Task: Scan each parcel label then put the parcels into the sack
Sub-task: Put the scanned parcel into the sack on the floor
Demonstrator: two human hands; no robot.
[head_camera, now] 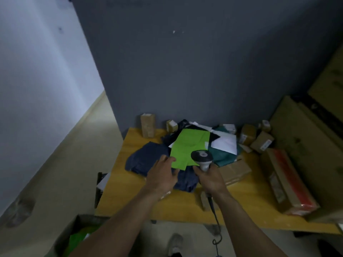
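A pile of soft parcels lies on the yellow table: a bright green mailer on top, dark blue bags to its left, a teal one and white envelopes to its right. My left hand reaches over the blue bags, its relaxed fingers at the near left edge of the green mailer. My right hand grips the handle of a grey barcode scanner, whose head hovers over the green mailer's near corner. The sack, with something green inside, stands on the floor at the lower left.
Small cardboard boxes line the grey wall behind the pile. A flat carton lies right of my right hand, a long box with red wrap further right, and big cartons beyond. The scanner cable hangs off the front edge.
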